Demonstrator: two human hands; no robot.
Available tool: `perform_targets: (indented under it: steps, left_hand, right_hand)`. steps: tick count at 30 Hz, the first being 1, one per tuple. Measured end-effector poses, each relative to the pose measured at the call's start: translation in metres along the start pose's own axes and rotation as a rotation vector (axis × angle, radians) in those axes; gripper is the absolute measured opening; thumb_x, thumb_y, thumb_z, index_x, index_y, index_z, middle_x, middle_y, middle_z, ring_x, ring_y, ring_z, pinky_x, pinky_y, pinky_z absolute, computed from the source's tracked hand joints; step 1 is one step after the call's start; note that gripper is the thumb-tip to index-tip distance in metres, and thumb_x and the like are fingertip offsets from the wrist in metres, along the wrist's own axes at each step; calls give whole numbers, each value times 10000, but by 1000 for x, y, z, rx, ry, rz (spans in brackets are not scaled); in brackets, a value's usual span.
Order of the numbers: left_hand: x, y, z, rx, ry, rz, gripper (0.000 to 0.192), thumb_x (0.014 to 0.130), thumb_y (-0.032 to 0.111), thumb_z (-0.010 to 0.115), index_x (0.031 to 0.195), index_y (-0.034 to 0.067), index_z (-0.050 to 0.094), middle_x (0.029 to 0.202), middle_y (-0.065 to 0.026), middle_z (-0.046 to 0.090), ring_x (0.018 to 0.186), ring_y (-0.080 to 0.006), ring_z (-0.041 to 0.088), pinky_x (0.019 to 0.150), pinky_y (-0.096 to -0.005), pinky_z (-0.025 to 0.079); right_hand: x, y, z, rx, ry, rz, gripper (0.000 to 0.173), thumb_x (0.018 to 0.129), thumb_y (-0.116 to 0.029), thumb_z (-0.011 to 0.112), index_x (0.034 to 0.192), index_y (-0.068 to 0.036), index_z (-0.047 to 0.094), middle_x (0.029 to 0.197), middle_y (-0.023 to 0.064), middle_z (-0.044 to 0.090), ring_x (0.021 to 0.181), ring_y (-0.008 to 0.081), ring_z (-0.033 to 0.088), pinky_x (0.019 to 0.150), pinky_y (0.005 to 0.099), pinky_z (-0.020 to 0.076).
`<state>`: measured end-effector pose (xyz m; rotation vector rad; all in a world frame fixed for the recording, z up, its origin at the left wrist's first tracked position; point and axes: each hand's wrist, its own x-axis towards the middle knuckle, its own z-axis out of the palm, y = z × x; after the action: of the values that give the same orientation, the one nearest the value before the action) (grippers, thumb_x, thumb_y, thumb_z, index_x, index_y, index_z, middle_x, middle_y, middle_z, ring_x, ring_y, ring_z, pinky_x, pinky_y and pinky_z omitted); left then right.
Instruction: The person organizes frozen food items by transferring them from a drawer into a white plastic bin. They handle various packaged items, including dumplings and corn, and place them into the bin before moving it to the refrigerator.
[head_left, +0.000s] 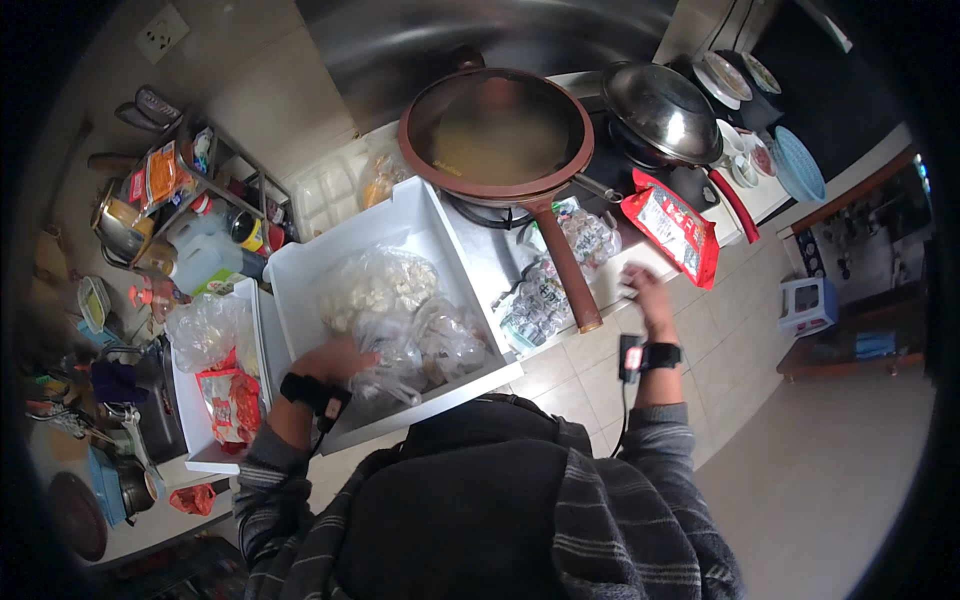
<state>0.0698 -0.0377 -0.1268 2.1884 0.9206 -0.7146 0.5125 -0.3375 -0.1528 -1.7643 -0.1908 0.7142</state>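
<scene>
My left hand (335, 360) reaches into a white plastic drawer or bin (480, 379), at the edge of several clear plastic bags (386, 341) with pale food inside; whether its fingers grip a bag cannot be told. My right hand (646, 289) is raised in front of the counter, fingers partly curled, just below a red and white food packet (670, 225). Left of that hand, the brown handle (566, 274) of a lidded frying pan (499, 135) sticks out over bagged clear items (536, 304) on the counter.
A second white bin (262, 360) holds a plastic bag (206, 330) and a red packet (229, 405). Behind are bottles (217, 244) and a metal rack. A wok with a domed lid (660, 112), a red handle (735, 206), bowls and a blue basket (799, 163) stand at right. A sink (161, 405) lies left.
</scene>
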Motion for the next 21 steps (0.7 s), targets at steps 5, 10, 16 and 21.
perform_targets:
  steps: [5,10,16,21]
  left_hand:
    - [-25,33,-24,226,37,-159,644,804,541,589,1157,2,564,1084,-232,621,1027,-386,586,879,-412,454]
    - [-51,67,-69,-519,575,75,418,878,317,599,1206,66,540,1082,-92,640,939,-227,628,733,-327,501]
    - [-32,55,-53,-1047,754,284,274,923,148,545,1185,66,553,1040,-40,640,894,-127,620,704,-254,500]
    - [-6,28,-47,-1035,853,249,300,930,204,542,1193,59,551,1050,-50,642,941,-135,611,773,-270,490]
  right_hand:
    - [20,101,58,-477,-18,-114,829,729,-530,715,1205,93,445,978,221,643,882,296,646,749,362,512]
    - [32,92,79,-413,-216,50,898,616,-554,810,1063,138,453,885,190,635,802,243,617,723,344,491]
    - [2,105,61,442,-176,-15,226,944,-191,552,1100,-28,531,938,35,599,789,133,590,703,276,502]
    - [-55,75,-24,528,-90,-98,265,959,-245,519,1139,-51,536,1093,53,600,981,142,579,827,311,492]
